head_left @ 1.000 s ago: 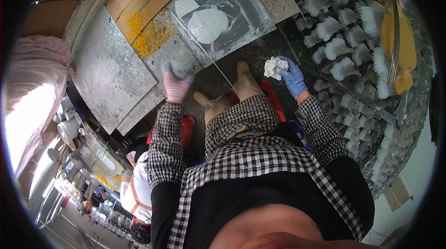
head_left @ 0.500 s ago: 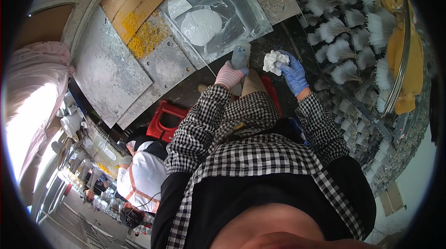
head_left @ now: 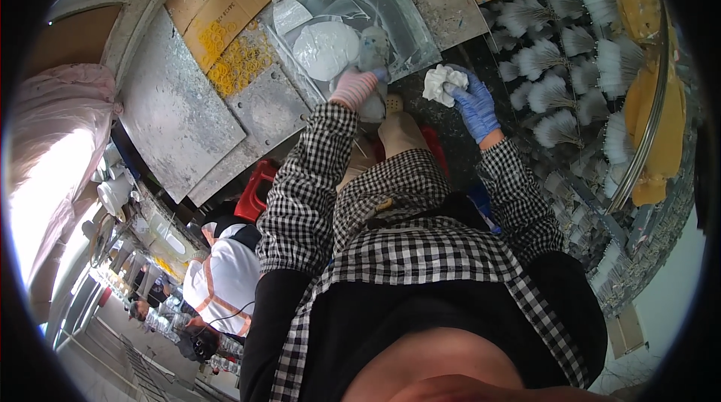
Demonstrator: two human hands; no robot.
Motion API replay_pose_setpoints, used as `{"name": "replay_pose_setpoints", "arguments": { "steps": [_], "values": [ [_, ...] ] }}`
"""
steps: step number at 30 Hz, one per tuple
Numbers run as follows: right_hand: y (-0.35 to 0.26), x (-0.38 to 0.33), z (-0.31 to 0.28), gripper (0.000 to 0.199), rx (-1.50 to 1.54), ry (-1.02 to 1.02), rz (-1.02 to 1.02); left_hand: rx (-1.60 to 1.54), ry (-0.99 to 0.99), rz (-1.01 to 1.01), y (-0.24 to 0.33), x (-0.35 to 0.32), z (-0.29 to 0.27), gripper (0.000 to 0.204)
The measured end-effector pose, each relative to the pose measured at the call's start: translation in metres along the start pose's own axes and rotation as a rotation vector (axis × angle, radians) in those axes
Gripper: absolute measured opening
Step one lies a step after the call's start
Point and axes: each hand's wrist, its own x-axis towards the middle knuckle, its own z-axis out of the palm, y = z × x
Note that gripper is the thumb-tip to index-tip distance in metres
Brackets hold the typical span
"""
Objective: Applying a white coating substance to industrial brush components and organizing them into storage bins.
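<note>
My left hand point(head_left: 354, 89), in a pink-and-white striped glove, is closed around a pale grey, blue-specked piece point(head_left: 373, 45) whose kind I cannot make out. The piece reaches over the near part of a grey-smeared work plate point(head_left: 413, 34). Beside it on the plate lies a round, flat mound of white paste point(head_left: 324, 49); whether the two touch is unclear. A broad metal scraper point(head_left: 289, 15) rests at the plate's far left. My right hand point(head_left: 475, 109), blue-gloved, pinches a crumpled white cloth point(head_left: 444, 85) to the right of the plate's near corner.
Yellow rubber bands point(head_left: 233, 64) lie scattered on cardboard left of the plate. Grey boards point(head_left: 176, 109) cover the bench further left. A rack of white bristle fans point(head_left: 552, 87) stands at the right. Below the bench is a red stool point(head_left: 255, 192). A person in white point(head_left: 221, 282) sits behind, lower left.
My left hand has moved up and slightly left, carrying the grey piece from in front of the bench to over the plate. My right hand keeps the cloth in nearly the same place.
</note>
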Motion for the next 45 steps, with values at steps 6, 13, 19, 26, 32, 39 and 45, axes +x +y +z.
{"name": "replay_pose_setpoints", "arguments": {
  "steps": [6, 13, 19, 26, 32, 39, 45],
  "values": [
    [-0.022, 0.043, 0.008, 0.040, -0.685, 0.110, -0.396, 0.112, 0.004, 0.033, -0.042, -0.047, 0.023, 0.084],
    [0.036, 0.107, 0.020, 0.039, -1.599, -0.013, -0.740, -0.189, 0.049, 0.348, -0.089, -0.061, 0.033, 0.081],
    [-0.007, 0.208, 0.044, 0.032, -1.636, 0.035, -0.899, -0.304, 0.210, 0.504, -0.092, -0.083, 0.035, 0.071],
    [0.017, 0.169, 0.027, 0.032, -1.591, -0.047, -0.973, -0.546, 0.190, 0.569, -0.115, -0.094, 0.037, 0.068],
    [0.015, 0.182, 0.031, 0.030, -1.657, -0.085, -0.954, -0.664, 0.180, 0.533, -0.119, -0.096, 0.039, 0.066],
    [-0.003, 0.188, 0.085, 0.030, -1.257, -0.226, -0.728, -0.682, 0.269, 0.551, -0.120, -0.103, 0.031, 0.062],
    [0.038, 0.096, 0.068, 0.044, -1.651, -0.278, -0.790, -0.775, 0.280, 0.475, -0.123, -0.106, 0.026, 0.060]
  ]
}}
